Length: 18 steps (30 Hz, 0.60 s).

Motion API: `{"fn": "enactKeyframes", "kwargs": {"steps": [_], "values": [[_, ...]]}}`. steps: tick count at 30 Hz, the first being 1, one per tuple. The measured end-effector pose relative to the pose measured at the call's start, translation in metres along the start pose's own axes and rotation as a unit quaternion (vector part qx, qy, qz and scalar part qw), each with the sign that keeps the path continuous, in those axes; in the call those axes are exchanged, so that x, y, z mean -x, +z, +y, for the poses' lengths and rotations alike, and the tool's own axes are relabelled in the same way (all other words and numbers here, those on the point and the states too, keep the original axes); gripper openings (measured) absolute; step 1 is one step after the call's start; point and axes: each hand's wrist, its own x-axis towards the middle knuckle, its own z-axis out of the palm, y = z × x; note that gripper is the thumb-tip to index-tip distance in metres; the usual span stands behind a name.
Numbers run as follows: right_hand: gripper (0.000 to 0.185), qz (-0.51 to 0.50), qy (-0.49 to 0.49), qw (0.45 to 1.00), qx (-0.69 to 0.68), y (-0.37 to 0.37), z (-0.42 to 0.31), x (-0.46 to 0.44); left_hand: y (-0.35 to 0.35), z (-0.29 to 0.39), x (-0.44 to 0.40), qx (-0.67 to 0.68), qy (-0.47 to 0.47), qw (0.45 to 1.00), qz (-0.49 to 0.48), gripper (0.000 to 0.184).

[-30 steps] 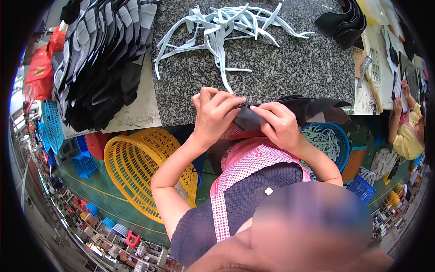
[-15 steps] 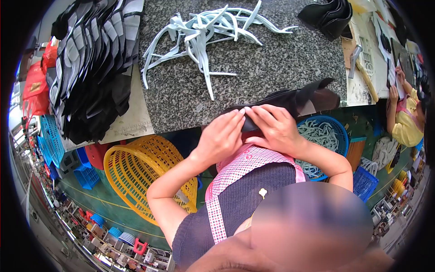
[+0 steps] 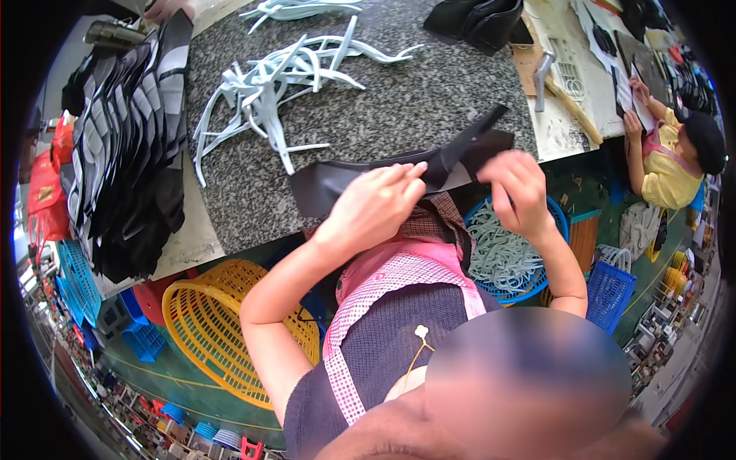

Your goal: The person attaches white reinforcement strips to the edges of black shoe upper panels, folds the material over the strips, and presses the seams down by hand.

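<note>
A long black shoe-upper piece [image 3: 326, 188], smooth like leather, lies along the front edge of the granite slab [image 3: 261, 203], with a narrow strap-like end rising at its right. My left hand [image 3: 379, 201] is closed on the middle of this piece, fingers together on top; the thumb is hidden. Just off the right end, my right hand [image 3: 520, 192] is raised with fingers loosely bent and apart, and nothing shows in it. Pale blue strips [image 3: 264, 92] lie tangled on the slab beyond my hands.
Stacked black and grey pieces [image 3: 126, 169] stand at the left. Black curved parts [image 3: 475, 23] and a hammer [image 3: 543, 80] lie at the back right. Below the edge are a yellow basket [image 3: 222, 337] and a blue basket [image 3: 563, 222] of strips. A co-worker [image 3: 667, 161] sits at far right.
My right hand has come off the black piece and moved right. More of the piece now shows, spread flatter to the left of my left hand. The view has shifted.
</note>
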Motion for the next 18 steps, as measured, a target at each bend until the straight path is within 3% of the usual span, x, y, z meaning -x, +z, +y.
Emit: {"fn": "enactKeyframes", "kwargs": {"steps": [2, 4, 5, 8, 9, 11, 14, 15, 18], "values": [[0.015, -0.007, 0.082, 0.996, 0.039, 0.005, 0.01, -0.004, -0.023, 0.01, -0.018, 0.094, -0.067, 0.992, -0.052, 0.049], [0.021, -0.034, 0.135, 0.99, 0.031, 0.012, 0.027, 0.006, -0.029, 0.032, -0.039, 0.088, -0.172, 0.978, -0.072, 0.061], [0.021, -0.049, 0.164, 0.985, 0.021, 0.016, 0.03, 0.004, -0.016, 0.039, -0.045, 0.052, -0.179, 0.982, 0.029, 0.056], [0.023, -0.016, 0.2, 0.98, -0.007, 0.033, 0.042, -0.001, 0.028, 0.051, -0.061, -0.058, -0.269, 0.953, 0.122, 0.048], [0.024, -0.019, 0.238, 0.97, -0.038, 0.035, 0.044, -0.004, 0.033, 0.05, -0.061, -0.112, -0.282, 0.947, 0.102, 0.032], [0.03, -0.017, 0.271, 0.958, -0.095, 0.034, 0.053, -0.009, 0.039, 0.053, -0.056, -0.127, -0.27, 0.947, 0.119, 0.025], [0.03, 0.0, 0.332, 0.927, -0.173, 0.03, 0.067, -0.012, 0.044, 0.058, -0.051, -0.173, -0.229, 0.948, 0.136, 0.029], [0.036, 0.01, 0.323, 0.937, -0.134, 0.029, 0.072, -0.016, 0.048, 0.059, -0.049, -0.205, -0.208, 0.947, 0.136, 0.032], [0.051, 0.062, 0.154, 0.981, -0.102, 0.021, 0.073, -0.029, 0.054, 0.059, -0.049, -0.276, -0.169, 0.937, 0.131, 0.039]]}}
